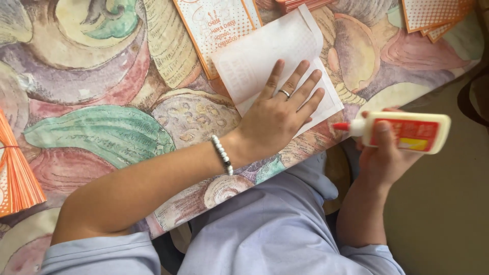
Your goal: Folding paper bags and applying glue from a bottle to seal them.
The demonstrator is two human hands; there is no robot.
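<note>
At twelve o'clock on the patterned tablecloth (102,132), the white folded sheet (265,56) lies pinned under the left hand (280,114), fingers spread flat; at three o'clock, the right hand (382,158) grips the glue bottle (407,132).

Count, head view: two hands, one glue bottle, one white sheet, several orange-printed items.

One left hand (277,119), one right hand (382,155). One cream plastic glue bottle with red cap and red label (407,132). One white translucent paper sheet, folded flat (277,63). One orange-dotted printed card (216,30) lying alone; one fanned stack of orange-dotted cards (438,18) top right, count within it unclear. One bundle of orange paper strips (15,173) at left edge. One silver ring (284,93), one bead bracelet in white and dark beads (222,154). One vegetable-pattern tablecloth (102,102).
</note>
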